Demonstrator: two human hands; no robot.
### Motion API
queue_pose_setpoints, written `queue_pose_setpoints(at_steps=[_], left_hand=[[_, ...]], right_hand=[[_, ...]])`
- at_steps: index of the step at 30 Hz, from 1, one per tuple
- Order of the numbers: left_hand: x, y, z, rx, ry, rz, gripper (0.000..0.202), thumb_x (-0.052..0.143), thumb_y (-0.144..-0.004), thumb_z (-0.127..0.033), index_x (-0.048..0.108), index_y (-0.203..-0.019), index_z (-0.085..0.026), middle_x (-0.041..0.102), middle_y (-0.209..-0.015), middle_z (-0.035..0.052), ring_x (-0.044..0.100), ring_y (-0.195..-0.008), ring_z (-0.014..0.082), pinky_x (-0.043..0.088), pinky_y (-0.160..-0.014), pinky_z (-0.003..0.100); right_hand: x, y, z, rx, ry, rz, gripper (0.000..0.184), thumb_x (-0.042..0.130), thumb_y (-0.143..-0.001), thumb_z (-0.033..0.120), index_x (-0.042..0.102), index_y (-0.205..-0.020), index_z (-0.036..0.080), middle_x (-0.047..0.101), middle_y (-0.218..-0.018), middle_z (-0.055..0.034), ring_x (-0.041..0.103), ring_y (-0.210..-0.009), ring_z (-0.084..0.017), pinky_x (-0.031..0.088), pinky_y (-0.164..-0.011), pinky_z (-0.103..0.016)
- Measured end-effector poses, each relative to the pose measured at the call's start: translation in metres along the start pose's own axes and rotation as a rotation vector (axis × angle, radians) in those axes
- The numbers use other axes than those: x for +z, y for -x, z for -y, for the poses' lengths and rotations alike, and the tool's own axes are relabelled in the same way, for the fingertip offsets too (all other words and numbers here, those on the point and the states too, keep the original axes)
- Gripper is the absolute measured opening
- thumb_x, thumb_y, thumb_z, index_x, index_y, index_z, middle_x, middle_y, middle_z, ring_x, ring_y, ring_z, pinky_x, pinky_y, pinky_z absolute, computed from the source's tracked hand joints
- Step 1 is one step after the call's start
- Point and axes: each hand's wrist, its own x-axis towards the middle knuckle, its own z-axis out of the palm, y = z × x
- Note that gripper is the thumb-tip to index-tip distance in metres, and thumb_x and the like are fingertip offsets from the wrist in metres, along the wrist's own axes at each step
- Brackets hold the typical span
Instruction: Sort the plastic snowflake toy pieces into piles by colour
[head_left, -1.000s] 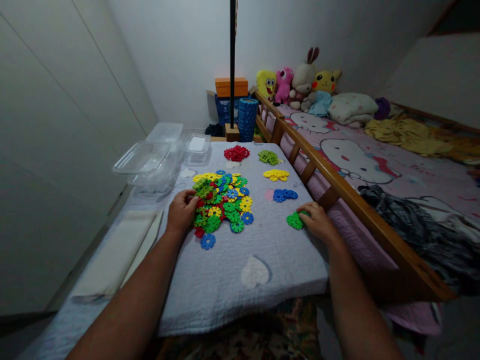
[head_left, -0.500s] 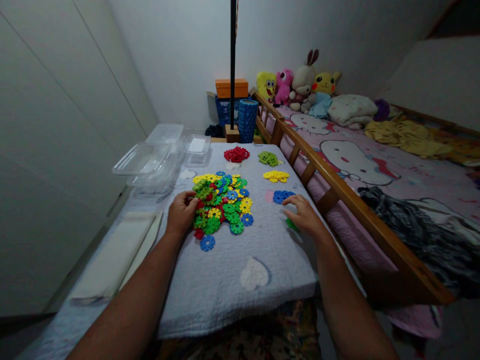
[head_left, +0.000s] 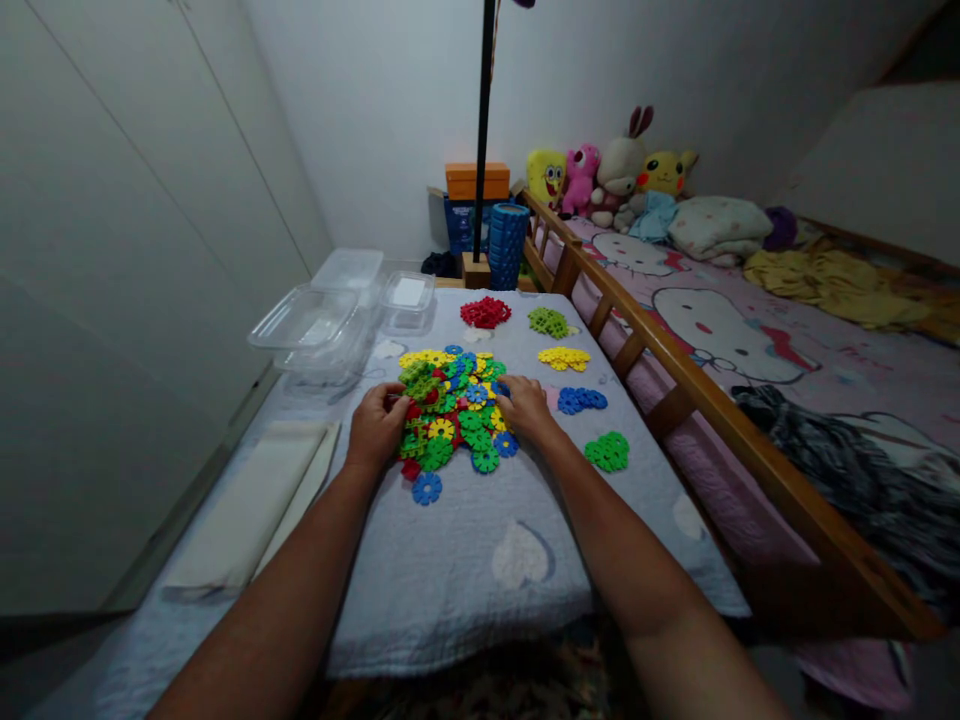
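A mixed heap of plastic snowflake discs [head_left: 454,420] in green, yellow, blue and red lies mid-table. At its left edge my left hand [head_left: 377,425] has its fingers curled against lime-green and red pieces; what they hold is hidden. My right hand [head_left: 529,410] reaches the heap's right edge, thumb and fingers closing on a blue snowflake disc [head_left: 499,388]. One loose blue disc [head_left: 427,488] lies in front of the heap. Single-colour piles stand apart: red [head_left: 486,312], lime-green [head_left: 548,321], yellow [head_left: 564,358], blue [head_left: 582,400] and green [head_left: 607,451].
Clear plastic containers [head_left: 304,318] stand at the back left of the cloth-covered table [head_left: 457,580]. A folded cream cloth [head_left: 244,505] lies on the left. Along the right side runs a wooden bed rail [head_left: 675,405]. A dark pole [head_left: 482,140] rises behind the table.
My right hand has moved left from the green pile to the heap's right edge, leaving the green pile in full view. My left hand stays at the heap. The view has shifted slightly.
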Motion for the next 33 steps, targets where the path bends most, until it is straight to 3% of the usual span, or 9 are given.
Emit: queue_pose_setpoints(at_steps=[4,18,22,26,33], left_hand=[[0.000,0.000,0.000,-0.003,0.005,0.005,0.035,0.057,-0.080,-0.044,0.068,-0.103,-0.020,0.068,-0.090,0.0036,0.064,-0.079,0.0204,0.052,-0.080,0.033],[-0.001,0.000,-0.001,0.026,-0.022,-0.002,0.033,0.057,-0.081,-0.043,0.068,-0.102,-0.020,0.068,-0.092,0.0044,0.064,-0.082,0.0214,0.052,-0.082,0.034],[0.000,0.000,-0.001,0.008,-0.007,0.000,0.034,0.057,-0.081,-0.043,0.068,-0.103,-0.020,0.069,-0.093,0.0045,0.064,-0.081,0.0210,0.052,-0.081,0.034],[0.000,-0.001,0.000,0.010,-0.016,-0.001,0.034,0.057,-0.081,-0.044,0.068,-0.103,-0.020,0.069,-0.092,0.0043,0.064,-0.081,0.0210,0.052,-0.080,0.034],[0.000,0.000,0.000,0.014,-0.021,0.003,0.035,0.058,-0.080,-0.044,0.068,-0.103,-0.021,0.068,-0.093,0.0043,0.064,-0.081,0.0210,0.052,-0.077,0.033]], right_hand=[[0.003,0.001,-0.001,0.033,0.001,-0.018,0.025,0.062,-0.093,0.024,0.072,-0.116,0.027,0.069,-0.123,-0.0072,0.054,-0.116,-0.026,0.038,-0.098,-0.037],[-0.002,0.003,-0.005,0.006,0.003,-0.079,0.021,0.053,-0.097,0.022,0.073,-0.104,0.021,0.071,-0.110,-0.0098,0.056,-0.107,-0.025,0.039,-0.095,-0.036],[-0.020,0.003,-0.018,0.043,0.006,-0.178,0.023,0.050,-0.096,0.021,0.073,-0.097,0.021,0.072,-0.104,-0.0110,0.057,-0.102,-0.026,0.039,-0.093,-0.036],[-0.048,0.007,-0.046,0.092,-0.035,-0.265,0.023,0.050,-0.094,0.024,0.073,-0.095,0.022,0.073,-0.103,-0.0100,0.059,-0.102,-0.026,0.042,-0.093,-0.037],[-0.082,0.030,-0.095,0.236,-0.074,-0.219,0.023,0.052,-0.086,0.022,0.075,-0.084,0.024,0.073,-0.091,-0.0061,0.061,-0.093,-0.022,0.045,-0.086,-0.031]])
